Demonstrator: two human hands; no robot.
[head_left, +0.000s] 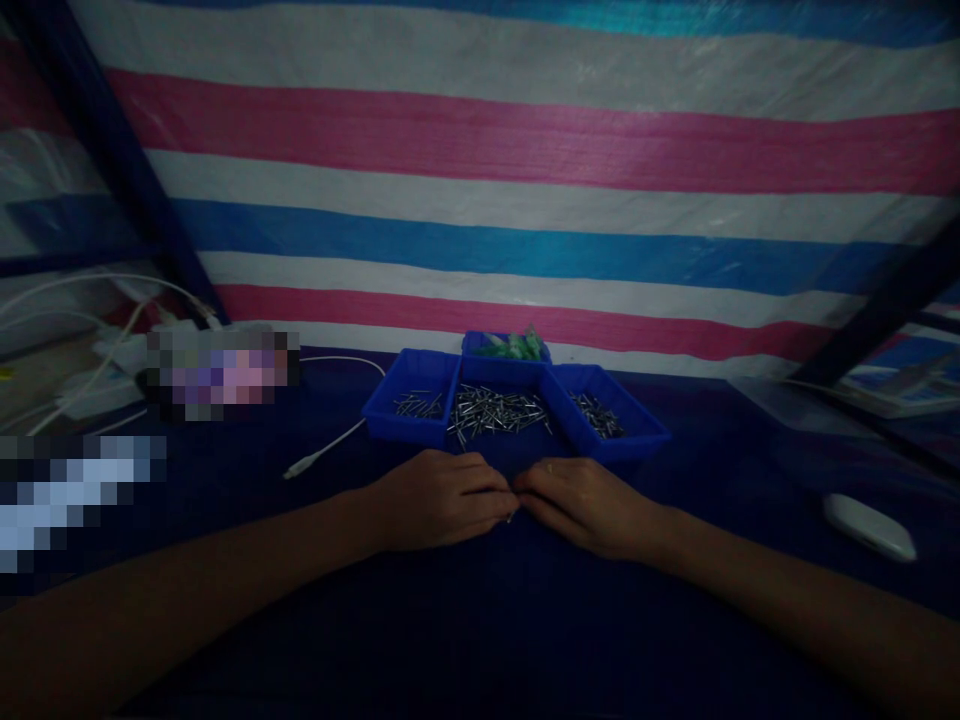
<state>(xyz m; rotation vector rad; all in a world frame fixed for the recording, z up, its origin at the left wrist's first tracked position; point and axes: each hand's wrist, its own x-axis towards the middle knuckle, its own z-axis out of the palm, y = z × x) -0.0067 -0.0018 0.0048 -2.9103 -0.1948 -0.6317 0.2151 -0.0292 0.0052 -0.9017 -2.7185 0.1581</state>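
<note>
My left hand [450, 502] and my right hand [589, 505] meet fingertip to fingertip low over the dark blue tabletop. Both are closed in a pinch. A thin metal pin [511, 517] shows its shiny tip just under my left fingertips. Whatever lies between my right fingertips is hidden. Right beyond the hands, a loose pile of thin metal pins [499, 412] lies on the table. Flanking it are a left blue tray [409, 430] and a right blue tray [637, 440], each with more such pins inside.
Behind the pile stands a third blue tray [502, 370] with green pieces [517, 346] in it. A white cable [330, 448] lies to the left, near blurred-out items. On the right rests a white rounded device [870, 527]. A striped sheet [525, 220] hangs at the back.
</note>
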